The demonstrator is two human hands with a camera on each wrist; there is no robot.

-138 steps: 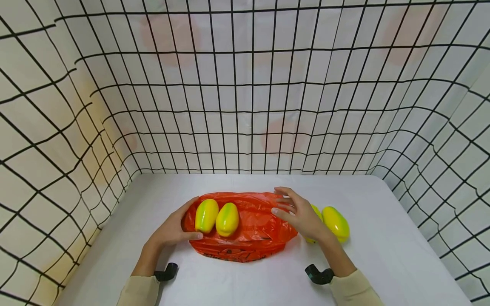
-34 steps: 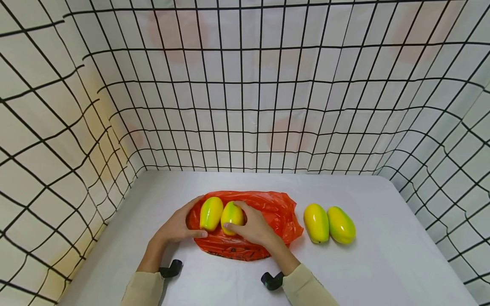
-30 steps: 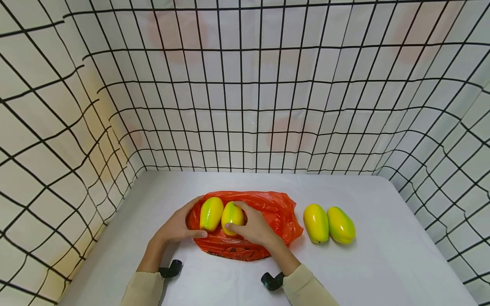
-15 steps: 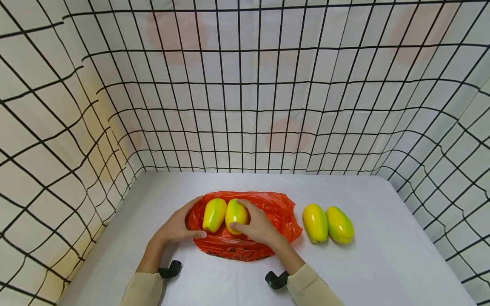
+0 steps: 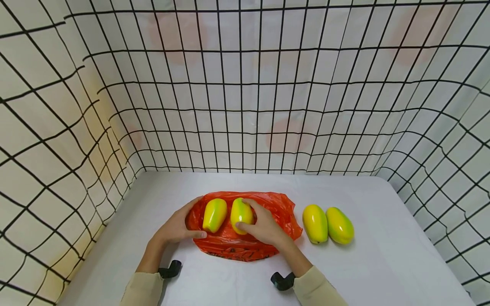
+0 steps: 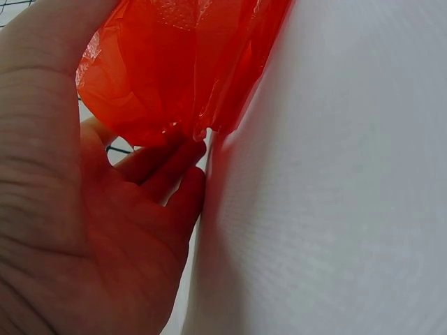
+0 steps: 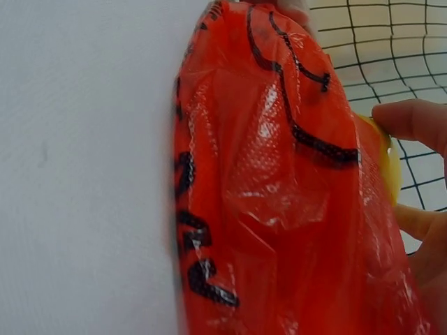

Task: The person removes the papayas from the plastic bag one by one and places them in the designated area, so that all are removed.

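Note:
In the head view a crumpled red plastic bag (image 5: 264, 250) lies flat on the white table, bearing two yellow-green mangoes. The left mango (image 5: 215, 215) leans slightly. My right hand (image 5: 264, 227) grips the right mango (image 5: 240, 212), thumb on its near side and fingers over its far side; a gap separates the two fruits. My left hand (image 5: 174, 225) holds the bag's left end, thumb along the near edge, fingers reaching round the far side. The left wrist view shows these fingers (image 6: 167, 171) against the red plastic. In the right wrist view the bag hides most of the mango (image 7: 391, 167).
Two more mangoes, one nearer (image 5: 315, 223) and one farther right (image 5: 340, 225), lie side by side on the table (image 5: 383, 263), right of the bag. A black wire grid (image 5: 252, 110) encloses the back and both sides. Each wrist carries a black camera mount (image 5: 283, 281).
My right hand came from the bag's right end to the right mango, then drew it rightward, away from the left one. The left mango shifted slightly right. My left hand stays at the bag.

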